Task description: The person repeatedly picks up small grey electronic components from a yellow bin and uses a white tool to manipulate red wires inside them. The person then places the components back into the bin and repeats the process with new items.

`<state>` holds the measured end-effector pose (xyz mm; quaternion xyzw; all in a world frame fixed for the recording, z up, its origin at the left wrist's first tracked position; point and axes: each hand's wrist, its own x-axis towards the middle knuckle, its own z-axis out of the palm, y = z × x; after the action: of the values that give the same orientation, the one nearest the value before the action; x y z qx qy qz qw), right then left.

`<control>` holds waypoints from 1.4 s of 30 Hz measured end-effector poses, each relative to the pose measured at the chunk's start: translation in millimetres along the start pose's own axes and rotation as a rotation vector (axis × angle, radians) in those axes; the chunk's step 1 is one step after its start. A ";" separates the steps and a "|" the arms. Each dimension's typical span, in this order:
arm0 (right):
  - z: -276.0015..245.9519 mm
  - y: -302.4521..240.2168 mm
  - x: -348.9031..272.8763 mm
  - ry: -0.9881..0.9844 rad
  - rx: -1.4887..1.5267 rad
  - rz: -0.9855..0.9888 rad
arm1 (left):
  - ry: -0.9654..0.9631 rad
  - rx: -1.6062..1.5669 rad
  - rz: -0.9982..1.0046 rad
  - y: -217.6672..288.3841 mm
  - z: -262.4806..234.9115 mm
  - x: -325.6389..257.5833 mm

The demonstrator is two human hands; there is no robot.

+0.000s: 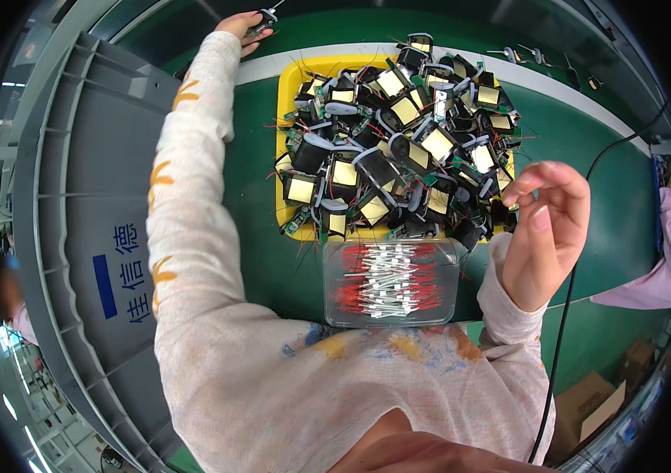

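My left arm reaches far forward. At the far left, my left hand [242, 28] is closed around a small black electronic unit [263, 24] with a thin pale stem pointing up, over the green strip past the table's white edge. At the right, my right hand [544, 232] is raised by the yellow tray [285, 87], its fingers curled but apart from the thumb and nothing visible in them. Black units [379, 167] with pale yellow pads, green circuit boards and thin wires are heaped in the tray. Nearest my body, a clear plastic box [335, 317] holds white sticks with red wires [389, 280].
A large grey plastic crate [75, 205] stands on its side at the left. Several small units [539, 55] lie on the far green strip. A black cable [576, 268] runs down the right side. Cardboard boxes [587, 406] sit lower right. Other people [646, 260] are at both sides.
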<state>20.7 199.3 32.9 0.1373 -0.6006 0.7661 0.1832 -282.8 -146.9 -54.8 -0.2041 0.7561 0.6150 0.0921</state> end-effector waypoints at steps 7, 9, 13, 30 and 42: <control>-13.7 -1.9 -8.1 -0.049 -0.100 0.085 | 0.233 0.679 0.649 -27.9 47.1 -20.7; -19.0 1.8 -11.2 -0.062 -0.109 0.122 | 0.210 0.831 0.969 -13.7 47.7 -78.4; -16.0 6.4 -18.6 -0.009 -0.093 0.170 | -0.151 1.002 1.246 10.7 62.0 -174.6; 3.3 29.6 -84.4 -0.822 -0.932 -0.075 | -0.142 0.690 1.538 0.5 70.7 -277.2; 19.8 48.7 -83.9 -0.938 -0.998 -0.226 | -0.274 0.092 1.185 -29.6 79.8 -288.5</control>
<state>73.9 160.1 -40.7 0.4151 -0.8789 0.2340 0.0240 -19.6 -18.1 13.3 0.3364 0.7482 0.5489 -0.1606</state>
